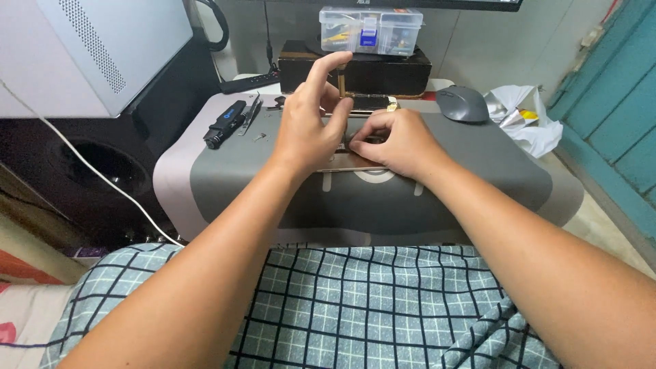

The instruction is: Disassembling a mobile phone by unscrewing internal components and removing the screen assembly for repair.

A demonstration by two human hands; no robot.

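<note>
My bench (478, 171) wears a grey mat and stands against a pale grey wall (492, 48). To my right runs a teal panelled door (615, 102); beneath it the floor (608, 219) is pale. Left, a black speaker (82, 164) sits low.

grey mat (478, 171), checked blue-grey cloth (355, 307), dark grey mouse (462, 104)

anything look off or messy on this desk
Mostly tidy. The one odd spot is the crumpled white wrapper lying at the desk's right edge beside the grey mouse. Both hands work on a flat device on the mat.
</note>
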